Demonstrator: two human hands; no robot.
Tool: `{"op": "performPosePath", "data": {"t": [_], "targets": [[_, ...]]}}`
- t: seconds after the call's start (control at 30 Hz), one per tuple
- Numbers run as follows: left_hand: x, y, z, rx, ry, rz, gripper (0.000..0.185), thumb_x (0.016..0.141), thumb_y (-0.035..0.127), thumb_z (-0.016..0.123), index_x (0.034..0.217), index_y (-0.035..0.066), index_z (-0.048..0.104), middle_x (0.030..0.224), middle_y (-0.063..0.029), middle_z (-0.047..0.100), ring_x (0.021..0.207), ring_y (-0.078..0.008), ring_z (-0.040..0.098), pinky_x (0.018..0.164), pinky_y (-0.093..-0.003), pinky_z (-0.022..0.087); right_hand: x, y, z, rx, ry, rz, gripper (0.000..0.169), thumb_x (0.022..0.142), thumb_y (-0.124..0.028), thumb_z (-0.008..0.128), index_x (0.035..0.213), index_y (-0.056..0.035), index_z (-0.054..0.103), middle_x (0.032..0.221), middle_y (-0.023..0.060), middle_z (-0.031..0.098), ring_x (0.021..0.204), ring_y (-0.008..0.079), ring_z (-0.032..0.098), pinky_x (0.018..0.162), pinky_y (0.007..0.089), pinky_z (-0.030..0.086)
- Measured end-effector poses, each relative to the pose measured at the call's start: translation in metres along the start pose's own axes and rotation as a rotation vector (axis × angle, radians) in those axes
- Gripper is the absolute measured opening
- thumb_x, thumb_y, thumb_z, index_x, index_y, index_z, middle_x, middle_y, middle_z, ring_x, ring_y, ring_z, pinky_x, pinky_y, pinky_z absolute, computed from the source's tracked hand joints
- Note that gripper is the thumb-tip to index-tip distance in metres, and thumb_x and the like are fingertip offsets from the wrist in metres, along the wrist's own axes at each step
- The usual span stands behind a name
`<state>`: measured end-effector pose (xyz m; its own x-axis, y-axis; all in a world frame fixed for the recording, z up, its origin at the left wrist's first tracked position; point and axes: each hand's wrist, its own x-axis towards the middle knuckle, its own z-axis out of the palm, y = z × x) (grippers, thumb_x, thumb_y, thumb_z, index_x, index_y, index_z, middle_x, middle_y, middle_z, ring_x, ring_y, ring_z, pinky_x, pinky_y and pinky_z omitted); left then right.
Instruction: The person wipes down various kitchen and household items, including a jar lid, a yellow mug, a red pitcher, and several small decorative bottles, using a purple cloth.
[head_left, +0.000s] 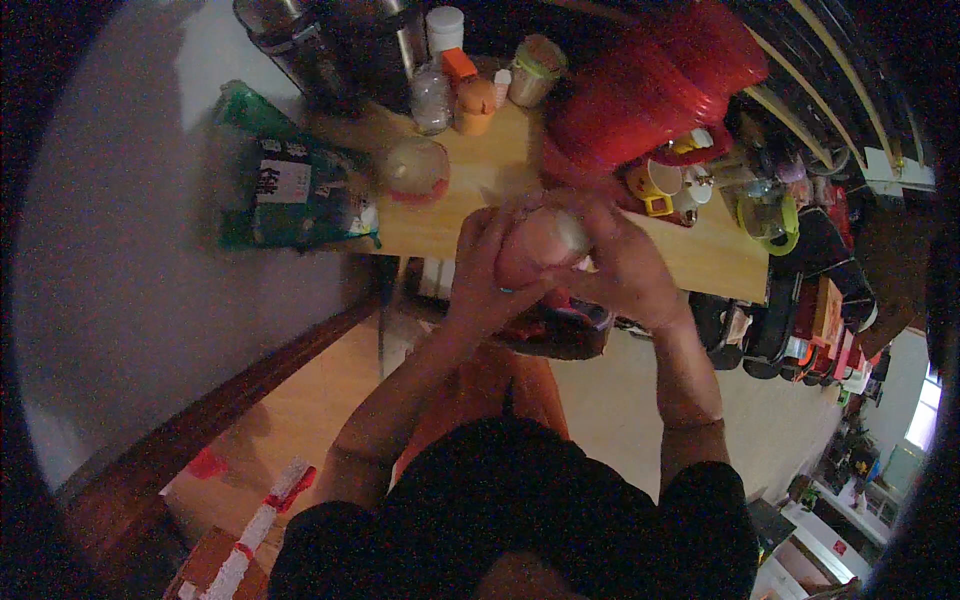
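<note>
Both hands are raised in front of my body, at the near edge of a wooden table (480, 169). Between them is a rounded, pale, shiny object (551, 236), perhaps a jar or a bowl; blur leaves its exact kind unclear. My left hand (480, 266) wraps its left side. On the other side, my right hand (634, 262) grips it with bent fingers. Below the hands, a dark container (566, 341) with something red at its top is partly covered. A translucent round container (416, 169) with a red part at its base rests on the table to the left.
A green printed bag (292, 187) lies at the table's left end by the wall. Behind stand a glass jar (431, 101), an orange container (475, 109) and a green-rimmed jar (536, 71). Large red plastic ware (645, 90) and a yellow mug (654, 184) occupy the right.
</note>
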<state>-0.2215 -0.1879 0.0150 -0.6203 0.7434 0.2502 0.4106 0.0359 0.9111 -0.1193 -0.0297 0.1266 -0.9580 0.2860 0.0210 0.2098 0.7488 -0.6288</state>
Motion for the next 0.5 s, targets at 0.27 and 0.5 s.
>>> {"op": "performPosePath", "data": {"t": [0.27,0.5], "targets": [[-0.025,-0.009,-0.030,0.119,-0.036,-0.056,0.075,0.083,0.026,0.075,0.145,0.004,0.039,0.141,-0.0233,0.043,0.132,-0.0395,0.041,0.111,-0.0463,0.033,0.139,0.005,-0.042,-0.335,0.495,-0.261,0.053,0.078,-0.020,0.076,0.125,-0.0082,0.053,0.114,0.0190,0.063,0.104,0.0379,0.065,0.084,0.0463,0.054],[-0.047,-0.004,-0.050,-0.131,-0.134,-0.161,0.042,0.090,0.016,0.066,0.129,0.004,0.057,0.129,-0.0168,0.056,0.122,-0.0324,0.053,0.105,-0.0392,0.040,0.260,0.079,0.002,-0.980,0.094,-0.008,0.060,0.095,-0.038,0.057,0.145,-0.0083,0.040,0.136,0.0204,0.053,0.098,0.0311,0.064,0.083,0.0442,0.054]]}}
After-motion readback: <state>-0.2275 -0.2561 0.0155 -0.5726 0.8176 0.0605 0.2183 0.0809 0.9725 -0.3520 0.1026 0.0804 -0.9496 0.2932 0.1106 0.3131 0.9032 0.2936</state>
